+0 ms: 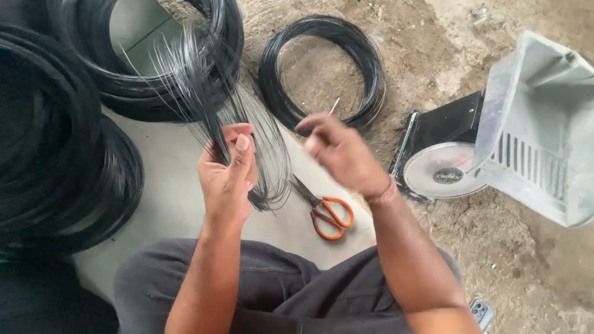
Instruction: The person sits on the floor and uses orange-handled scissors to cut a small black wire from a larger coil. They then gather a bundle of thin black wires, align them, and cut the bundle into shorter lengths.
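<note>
Two hands work: the left hand [226, 170] squeezes a wire bunch [204, 93], the right hand [337, 151] pinches one wire [334, 106]. Sharp ends could poke fingers if wires spring loose.

A single camera sits on the person's head and looks steeply down, almost straight at the floor [185, 204] in front of the seated body. It is close: the forearms rise from the bottom edge, and the left hand [228, 176] and right hand [339, 151] fill the middle of the frame. The lap lies at the lower edge, so the view faces forward and away from the person. The top edge reaches only as far as the wire coils [322, 71], cutting the larger ones at upper left. The right edge crops a grey scale [532, 130]. There is no second view to share anything with.
</note>
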